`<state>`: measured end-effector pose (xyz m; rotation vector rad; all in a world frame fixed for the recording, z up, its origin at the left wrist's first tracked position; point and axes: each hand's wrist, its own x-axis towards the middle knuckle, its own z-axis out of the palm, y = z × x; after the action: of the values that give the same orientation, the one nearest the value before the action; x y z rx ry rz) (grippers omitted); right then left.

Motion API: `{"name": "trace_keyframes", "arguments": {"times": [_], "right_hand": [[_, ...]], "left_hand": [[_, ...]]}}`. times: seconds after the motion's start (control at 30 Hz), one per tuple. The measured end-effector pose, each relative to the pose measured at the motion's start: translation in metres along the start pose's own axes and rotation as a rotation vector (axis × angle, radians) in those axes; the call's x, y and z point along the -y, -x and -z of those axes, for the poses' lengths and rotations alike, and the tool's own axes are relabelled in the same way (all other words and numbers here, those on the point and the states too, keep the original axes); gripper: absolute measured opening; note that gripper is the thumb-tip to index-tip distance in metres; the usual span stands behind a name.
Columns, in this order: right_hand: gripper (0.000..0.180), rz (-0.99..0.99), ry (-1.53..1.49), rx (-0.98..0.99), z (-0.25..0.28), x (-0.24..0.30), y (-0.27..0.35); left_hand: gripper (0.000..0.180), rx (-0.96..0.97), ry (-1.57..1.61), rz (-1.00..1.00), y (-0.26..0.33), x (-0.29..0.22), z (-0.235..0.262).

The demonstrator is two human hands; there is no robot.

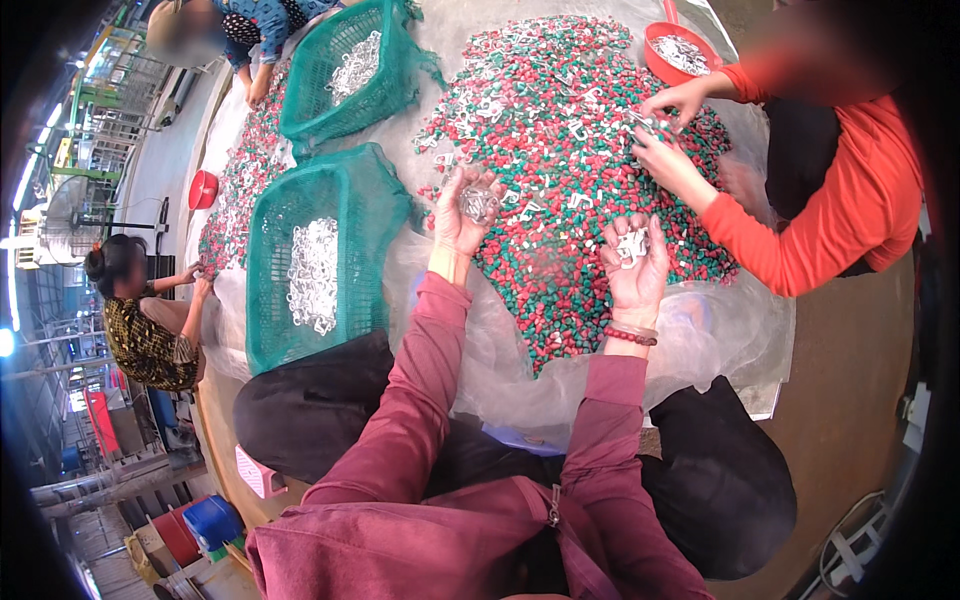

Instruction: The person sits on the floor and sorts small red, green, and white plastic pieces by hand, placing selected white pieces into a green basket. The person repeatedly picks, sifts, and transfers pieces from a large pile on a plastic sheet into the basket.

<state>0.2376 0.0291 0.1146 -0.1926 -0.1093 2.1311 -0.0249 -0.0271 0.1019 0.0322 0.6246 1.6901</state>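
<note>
While both palms are turned upward above the heap of red and green pellets (570, 190), a small cluster of white plastic pieces (631, 245) is cupped in the right hand (634, 268), fingers half curled around it. A similar clump of pale, clear-looking pieces (480, 203) is cradled loosely in the left hand (462, 215). More white pieces are scattered among the pellets just ahead of both hands. Such pieces are judged light, stiff and smooth, so they are best pinched by their edges between fingertips and gathered in a hollowed palm, since a flat hand would let them slide off. Just left of the left hand, a green mesh basket (350, 195) is part filled with white pieces. Beyond the right hand, a co-worker's hands (665, 130) are busy in the same heap.
</note>
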Motion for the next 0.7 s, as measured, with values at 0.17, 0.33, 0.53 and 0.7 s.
{"name": "trace_keyframes", "arguments": {"times": [0.17, 0.33, 0.53, 0.7], "right_hand": [[0.018, -0.076, 0.188, -0.247, 0.021, -0.009, -0.003], [0.025, -0.086, 0.915, -0.524, 0.052, -0.022, -0.024], [0.036, 0.002, 1.948, -0.382, 0.093, -0.036, -0.100], [0.032, -0.130, 2.390, -0.325, 0.104, -0.050, -0.118]], "left_hand": [[0.024, -0.139, -0.704, 0.080, -0.050, 0.031, 0.031], [0.030, -0.006, -2.177, -0.290, -0.077, 0.062, 0.066], [0.027, 0.016, -2.014, -0.335, -0.080, 0.040, 0.069], [0.015, 0.035, -0.539, 0.153, -0.035, 0.006, 0.060]]}}
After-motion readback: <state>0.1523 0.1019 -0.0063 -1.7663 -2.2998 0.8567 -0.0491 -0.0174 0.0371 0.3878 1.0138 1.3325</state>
